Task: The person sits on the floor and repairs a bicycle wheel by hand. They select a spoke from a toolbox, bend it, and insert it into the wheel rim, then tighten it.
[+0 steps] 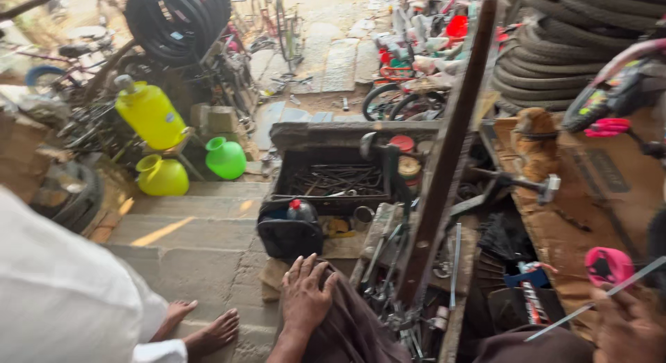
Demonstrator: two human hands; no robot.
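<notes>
My left hand (305, 297) lies flat on my knee, which is covered in brown cloth (357, 328); its fingers are spread and it holds nothing. At the bottom right, my right hand (628, 328) is closed around a thin metal rod (576, 313) that slants up to the right. A pink plastic piece (608, 264) lies just above that hand on brown cardboard (576, 231). Loose spanners and other small tools (388, 266) lie between my hands.
An open black tool tray (333, 179) sits ahead, with a black container (290, 235) before it. A dark wooden post (451, 148) slants across the middle. A hammer (517, 183), stacked tyres (555, 44), yellow jugs (149, 113) and a green pot (226, 158) are nearby. Another person's bare feet (208, 328) stand on stone steps.
</notes>
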